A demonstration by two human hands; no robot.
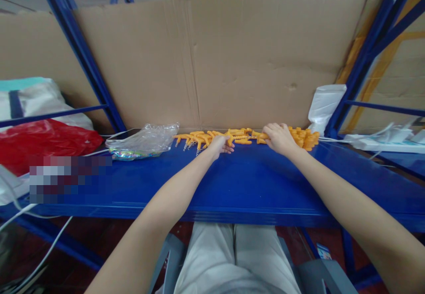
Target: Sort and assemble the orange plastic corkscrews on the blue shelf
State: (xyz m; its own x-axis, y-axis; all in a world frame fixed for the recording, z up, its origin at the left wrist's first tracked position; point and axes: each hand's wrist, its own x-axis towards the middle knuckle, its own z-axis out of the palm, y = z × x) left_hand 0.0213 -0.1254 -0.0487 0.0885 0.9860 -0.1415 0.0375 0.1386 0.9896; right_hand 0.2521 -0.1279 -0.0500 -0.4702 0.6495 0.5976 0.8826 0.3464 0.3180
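A red plastic bag [46, 141] lies far left on the long blue metal bench [252, 187], with a crinkly clear plastic bag [142, 141] beside it. Next comes a row of small orange plastic pieces [199, 138] along the brown cardboard wall [232, 63]. The left hand [219, 145] touches the row's middle with curled fingers, and the right hand [280, 139] bends over its right end near a white plastic bag [325, 103]; I cannot tell if either grip holds a piece.

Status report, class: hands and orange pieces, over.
Left hand, right hand: both on small orange plastic pieces, grip unclear. Blue metal shelf underneath. Clear plastic bag lying leftward.
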